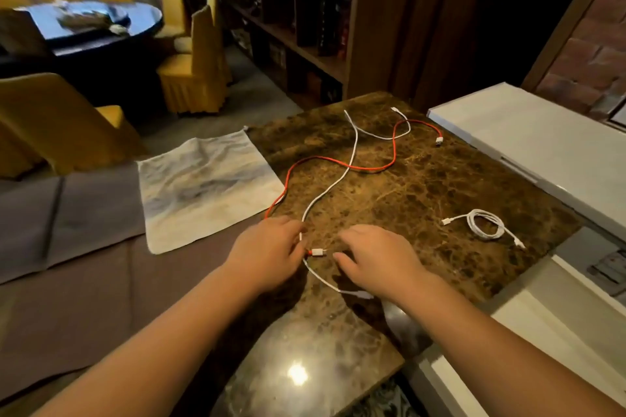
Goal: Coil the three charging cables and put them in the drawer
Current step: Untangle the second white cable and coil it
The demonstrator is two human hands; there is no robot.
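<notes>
Two bare arms reach over shiny brown marble counter (423, 186). Left hand (267, 252) pinches long red cable (372, 167) near its white plug, which sticks out between both hands. Right hand (376, 259) loose, fingers spread, grips nothing, resting over long white cable (352, 152). Red and white cables lie uncoiled, crossing each other. Small coiled white cable (484, 223) sits apart on right. Crumpled pale cloth (203, 189) lies left. Drawer not seen.
</notes>
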